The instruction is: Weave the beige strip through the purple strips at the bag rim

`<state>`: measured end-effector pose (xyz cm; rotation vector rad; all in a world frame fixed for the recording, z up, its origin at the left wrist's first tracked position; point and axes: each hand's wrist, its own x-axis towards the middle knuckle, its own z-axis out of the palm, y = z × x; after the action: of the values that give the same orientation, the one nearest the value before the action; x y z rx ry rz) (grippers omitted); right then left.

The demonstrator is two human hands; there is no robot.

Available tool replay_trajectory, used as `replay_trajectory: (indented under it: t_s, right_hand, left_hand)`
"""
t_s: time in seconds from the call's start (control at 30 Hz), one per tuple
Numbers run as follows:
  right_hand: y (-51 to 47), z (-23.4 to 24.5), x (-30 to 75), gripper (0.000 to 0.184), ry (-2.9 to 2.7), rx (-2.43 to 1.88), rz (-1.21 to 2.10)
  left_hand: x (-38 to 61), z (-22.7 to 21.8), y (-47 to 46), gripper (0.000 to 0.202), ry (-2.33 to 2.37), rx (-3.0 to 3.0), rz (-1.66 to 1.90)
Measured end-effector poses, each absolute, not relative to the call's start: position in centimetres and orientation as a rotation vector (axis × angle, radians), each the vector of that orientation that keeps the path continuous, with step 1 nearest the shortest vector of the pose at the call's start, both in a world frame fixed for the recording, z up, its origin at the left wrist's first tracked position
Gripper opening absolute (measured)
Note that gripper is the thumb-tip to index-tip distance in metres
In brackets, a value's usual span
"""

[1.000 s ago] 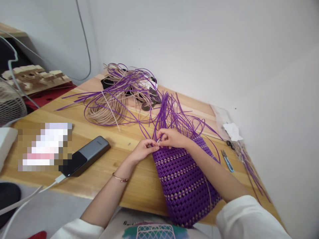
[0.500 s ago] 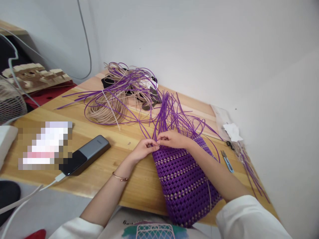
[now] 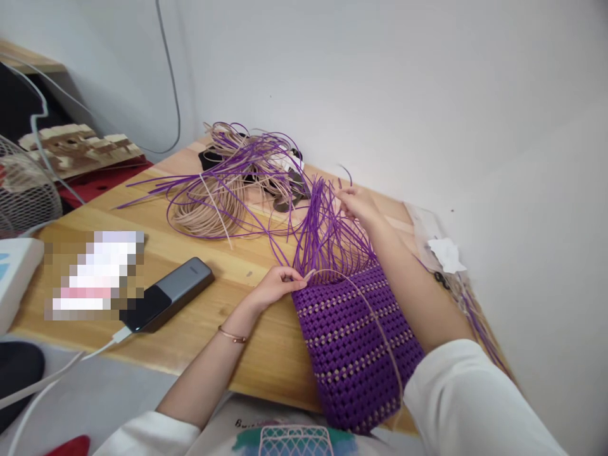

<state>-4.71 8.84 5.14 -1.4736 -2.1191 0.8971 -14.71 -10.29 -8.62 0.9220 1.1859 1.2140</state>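
A purple woven bag (image 3: 354,342) with thin beige rows leans from the table's front edge, its long loose purple cords (image 3: 317,221) standing up from the top. At its upper left corner my left hand (image 3: 280,286) pinches a beige cord (image 3: 375,313), which arcs over the bag's face and hangs down to the lower right. My right hand (image 3: 360,206) is raised beyond the bag, among the upper ends of the loose cords. Its fingers are closed, with a purple cord end showing at the fingertips. My right forearm covers the bag's right edge.
A coil of beige cord (image 3: 204,206) with purple strands lies at the back. To the left are a power bank (image 3: 166,294) with a white cable and a blurred-out flat object (image 3: 97,272). A plastic bag with white paper (image 3: 446,254) lies right, near the wall.
My right hand has left my left hand's side and moved up and away to the right. The beige cord now arcs up to my left fingertips. My left hand stays at the bag's corner.
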Motion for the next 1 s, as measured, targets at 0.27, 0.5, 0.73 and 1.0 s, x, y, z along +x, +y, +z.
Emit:
replay_trajectory:
  t_s: [0.27, 0.5, 0.73, 1.0]
  right_hand:
    - [4.6, 4.4, -4.4, 0.038, -3.117, -1.118, 1.441]
    - [3.0, -0.1, -6.0, 0.009, -2.995, -0.930, 1.112]
    - [0.8, -0.6, -6.8, 0.013, -2.891, -0.999, 1.001]
    - [1.6, 0.5, -4.1, 0.024, -3.184, -0.858, 1.316]
  left_hand:
    - [-14.7, -8.6, -10.2, 0.027, 1.172, 0.938, 1.221]
    - [-14.8, -8.1, -10.4, 0.034, 1.185, 0.920, 1.201]
    - [-14.3, -8.2, -10.2, 0.042, 1.190, 0.785, 1.199]
    - [-13.9, -8.2, -10.2, 0.026, 1.322, 0.782, 1.263]
